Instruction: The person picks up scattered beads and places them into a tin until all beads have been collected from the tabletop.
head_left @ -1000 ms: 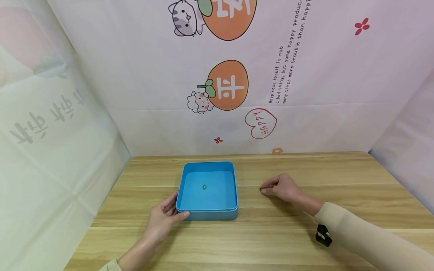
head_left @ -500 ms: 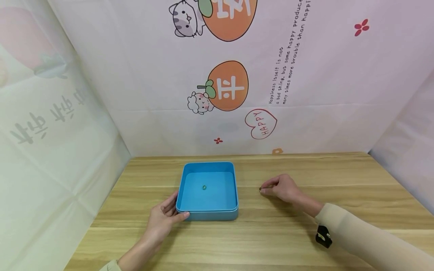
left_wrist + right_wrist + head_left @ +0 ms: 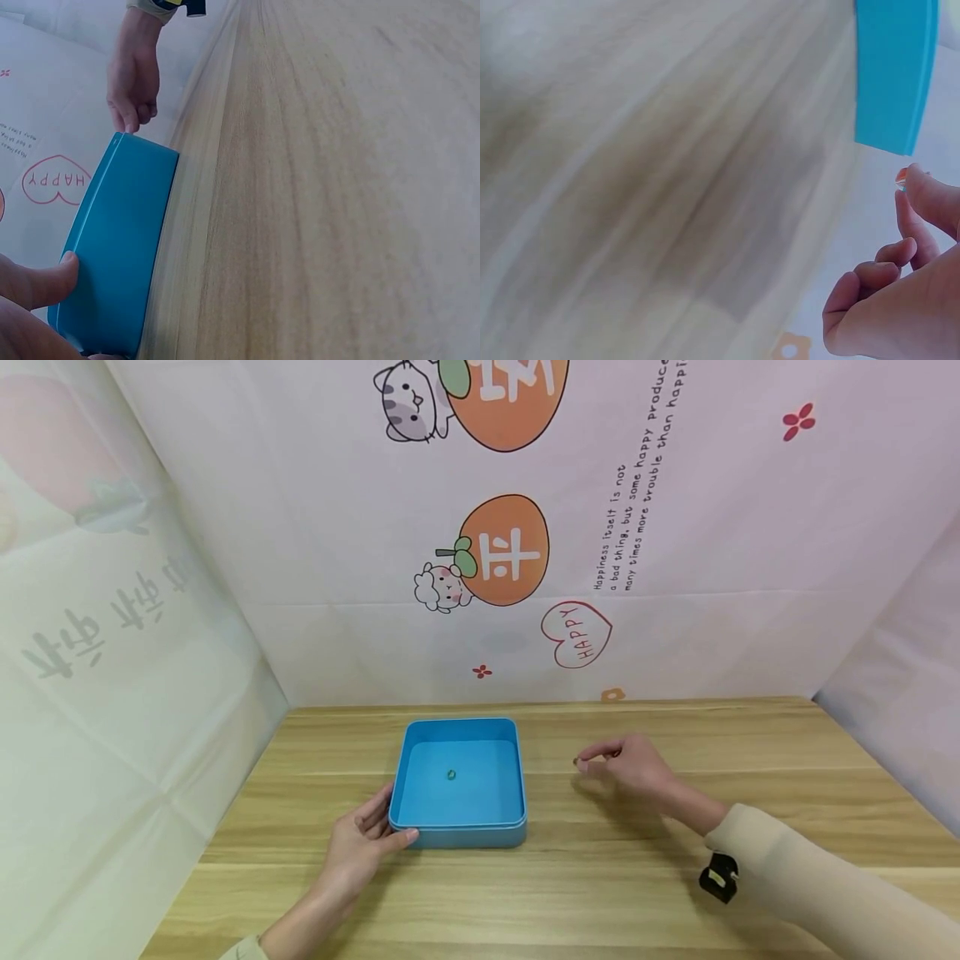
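Observation:
A square blue open-topped box (image 3: pixel 457 836) sits on the table in the head view. My left hand (image 3: pixel 356 852) grips its near-left corner, thumb on the front wall and fingers along the left side. On the box floor lies one tiny greenish shiny piece (image 3: pixel 452 774), too small to name. Right of the box, my right hand (image 3: pixel 633 770) is raised a little over the table. Its thumb and forefinger pinch a tiny glassy piece (image 3: pixel 901 178) with an orange tint, seen best in the right wrist view. The other fingers of that hand are curled in.
The wood-grain table (image 3: pixel 600 893) reaches back to a white printed cloth (image 3: pixel 337 568). More white cloth (image 3: pixel 112 735) hangs along the left side. A black device (image 3: pixel 718 878) is worn at the right wrist, under the beige sleeve (image 3: pixel 825 885).
My right hand has lifted off the table with the tiny glassy piece between thumb and forefinger, moving slightly up and away. The left hand and the box have stayed put.

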### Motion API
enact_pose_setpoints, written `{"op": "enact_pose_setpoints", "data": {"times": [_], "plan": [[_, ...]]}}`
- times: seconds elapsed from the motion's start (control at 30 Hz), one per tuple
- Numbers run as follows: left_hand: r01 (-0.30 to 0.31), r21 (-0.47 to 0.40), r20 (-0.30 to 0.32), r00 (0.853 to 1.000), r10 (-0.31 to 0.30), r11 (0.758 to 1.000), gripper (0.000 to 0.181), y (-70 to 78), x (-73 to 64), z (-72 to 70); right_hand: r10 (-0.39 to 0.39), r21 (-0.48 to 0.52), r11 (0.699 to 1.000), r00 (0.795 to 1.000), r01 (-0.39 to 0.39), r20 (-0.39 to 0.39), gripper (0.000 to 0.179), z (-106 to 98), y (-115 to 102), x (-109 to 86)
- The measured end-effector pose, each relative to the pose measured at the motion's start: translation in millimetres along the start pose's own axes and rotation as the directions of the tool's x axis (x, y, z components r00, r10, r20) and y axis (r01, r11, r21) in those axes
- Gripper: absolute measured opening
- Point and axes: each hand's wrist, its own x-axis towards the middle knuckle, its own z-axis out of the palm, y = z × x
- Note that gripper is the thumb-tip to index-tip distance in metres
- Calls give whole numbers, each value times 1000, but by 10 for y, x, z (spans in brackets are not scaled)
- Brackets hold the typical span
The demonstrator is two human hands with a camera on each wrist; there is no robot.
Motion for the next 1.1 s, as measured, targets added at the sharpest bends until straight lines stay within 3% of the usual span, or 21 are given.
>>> {"op": "enact_pose_setpoints", "data": {"times": [0.43,1.1], "plan": [[4,-6,7,1000,-4,1000,84,16,-2,-5,25,63,998,999,-27,36,23,-120,-268,-60],[3,-15,6,1000,-3,1000,83,20,-21,5,-10,57,998,997,6,71,25,-36,-737,-50]]}}
